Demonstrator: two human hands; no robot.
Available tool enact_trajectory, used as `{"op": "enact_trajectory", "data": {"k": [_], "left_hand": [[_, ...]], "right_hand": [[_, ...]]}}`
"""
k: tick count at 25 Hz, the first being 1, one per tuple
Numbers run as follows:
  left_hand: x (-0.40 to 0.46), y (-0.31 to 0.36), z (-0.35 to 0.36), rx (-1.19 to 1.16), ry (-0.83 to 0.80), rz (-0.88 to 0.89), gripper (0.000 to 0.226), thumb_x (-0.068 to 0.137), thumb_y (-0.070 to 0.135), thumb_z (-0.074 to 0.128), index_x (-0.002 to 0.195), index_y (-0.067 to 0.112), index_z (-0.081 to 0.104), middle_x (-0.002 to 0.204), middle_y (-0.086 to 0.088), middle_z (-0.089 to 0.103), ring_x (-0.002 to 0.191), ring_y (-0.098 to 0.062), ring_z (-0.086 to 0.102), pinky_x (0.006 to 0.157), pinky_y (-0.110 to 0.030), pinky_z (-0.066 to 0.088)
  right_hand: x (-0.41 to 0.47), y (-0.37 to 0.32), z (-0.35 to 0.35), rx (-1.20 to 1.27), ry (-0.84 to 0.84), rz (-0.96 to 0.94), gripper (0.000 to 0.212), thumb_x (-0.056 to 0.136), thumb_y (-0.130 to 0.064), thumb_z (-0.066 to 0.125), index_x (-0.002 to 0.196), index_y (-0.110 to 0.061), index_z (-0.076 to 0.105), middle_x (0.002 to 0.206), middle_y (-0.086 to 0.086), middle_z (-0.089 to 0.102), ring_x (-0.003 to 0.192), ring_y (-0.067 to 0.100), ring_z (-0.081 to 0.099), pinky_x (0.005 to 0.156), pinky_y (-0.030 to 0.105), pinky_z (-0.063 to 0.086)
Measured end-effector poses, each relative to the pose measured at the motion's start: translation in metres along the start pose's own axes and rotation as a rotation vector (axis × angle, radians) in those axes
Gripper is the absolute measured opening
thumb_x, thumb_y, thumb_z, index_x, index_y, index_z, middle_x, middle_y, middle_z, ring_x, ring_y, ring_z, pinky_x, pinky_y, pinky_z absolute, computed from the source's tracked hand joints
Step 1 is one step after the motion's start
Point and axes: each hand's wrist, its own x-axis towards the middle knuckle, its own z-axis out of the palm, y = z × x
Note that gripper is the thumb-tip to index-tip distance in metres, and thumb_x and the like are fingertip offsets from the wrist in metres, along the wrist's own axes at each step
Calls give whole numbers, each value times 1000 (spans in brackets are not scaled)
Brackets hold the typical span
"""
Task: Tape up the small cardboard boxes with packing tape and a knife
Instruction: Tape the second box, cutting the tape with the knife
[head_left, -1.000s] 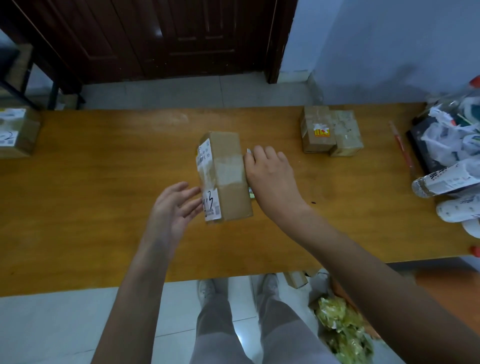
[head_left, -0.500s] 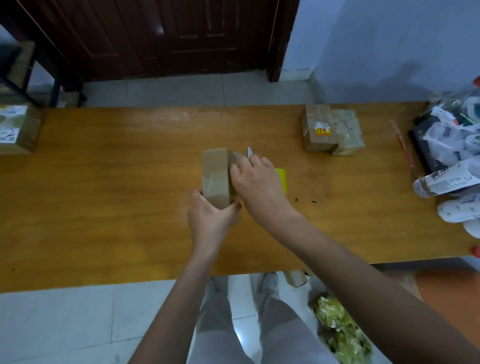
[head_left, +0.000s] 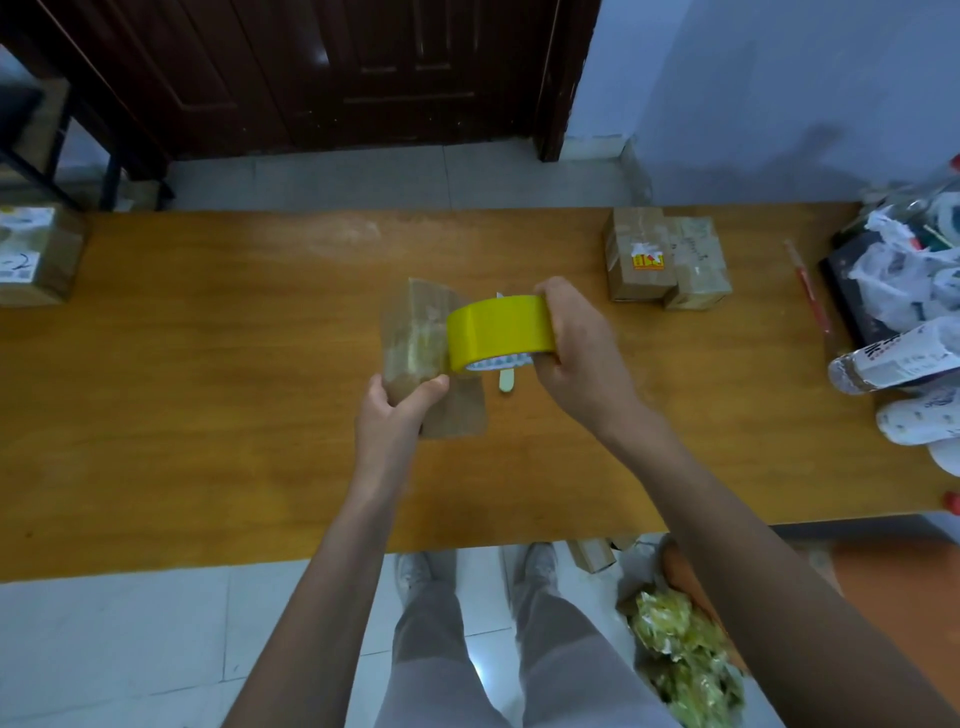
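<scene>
Left hand (head_left: 395, 415) fingers curl round the near end of the box (head_left: 415, 343), thumb on top, holding it upright on the table (head_left: 208, 389). Right hand (head_left: 576, 353) grips the yellow tape roll (head_left: 498, 330), pressed against the box's side. The knife (head_left: 506, 382) lies on the table just beneath the roll.

left grip (head_left: 397, 410) curled, holding; right grip (head_left: 576, 348) curled, holding; both forearms extended.

No text legible — box (head_left: 640, 254) sticker too blurred.
</scene>
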Motion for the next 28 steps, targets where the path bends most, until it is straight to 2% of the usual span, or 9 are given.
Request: {"op": "enact_trajectory", "data": {"k": [2,3,5,11,16,20,24,26,28], "left_hand": [[7,9,-14,-56,33,23,61,64,32,77,119,11,60,99,-1,72,84,-15,71,62,-26,54],[9,13,-20,-50,11,34,61,65,33,78,119,12,59,98,0,72,84,-14,72,61,-26,54],[10,19,-23,-42,-53,26,62,66,35,77,121,13,59,99,1,71,83,-11,71,60,-23,53],[9,24,-25,-120,-117,11,62,68,31,73,122,4,59,95,-1,70,82,-12,69,57,-23,53],[2,29,-22,-368,-260,-51,31,77,23,64,105,10,70,97,-6,74,89,-20,72,65,-30,58],[-3,35,-22,-485,-286,-70,28,76,20,62,99,11,75,97,-7,74,88,-21,72,65,-31,58],[-4,38,-22,-604,-367,-70,28,83,23,54,95,16,79,101,-4,73,97,-22,70,84,-36,57],[-5,41,-20,-655,-453,-70,27,80,23,63,102,16,77,106,-4,71,104,-22,67,93,-37,50],[-5,44,-16,-712,-554,-76,45,67,25,78,111,14,72,114,-6,67,110,-25,63,94,-37,49]], "right_hand": [[8,8,-12,-364,72,-87,37,64,16,56,95,-2,55,88,12,55,76,25,50,62,30,34],[10,12,-17,-483,53,-85,37,60,18,54,91,-3,55,85,12,54,73,26,48,61,32,32],[10,14,-18,-555,-48,-15,38,59,19,51,90,-3,55,83,12,52,71,27,45,60,35,31],[14,15,-10,-583,-108,-20,38,64,17,52,94,-5,55,85,8,50,72,20,36,62,33,30],[13,12,-1,-541,-153,-17,40,69,15,51,102,-8,56,90,6,52,76,21,43,66,33,35],[17,5,0,-501,-147,-20,39,68,15,51,100,-7,56,88,7,51,75,20,40,65,34,35],[22,-8,3,-456,-110,-37,40,66,16,52,98,-7,57,87,8,52,74,20,39,63,32,28],[23,-15,5,-453,-96,-39,39,65,16,52,96,-7,57,85,8,52,73,22,41,62,31,26],[23,-21,8,-461,-85,-39,40,62,18,52,94,-6,57,82,7,50,70,22,39,60,32,25]]}}
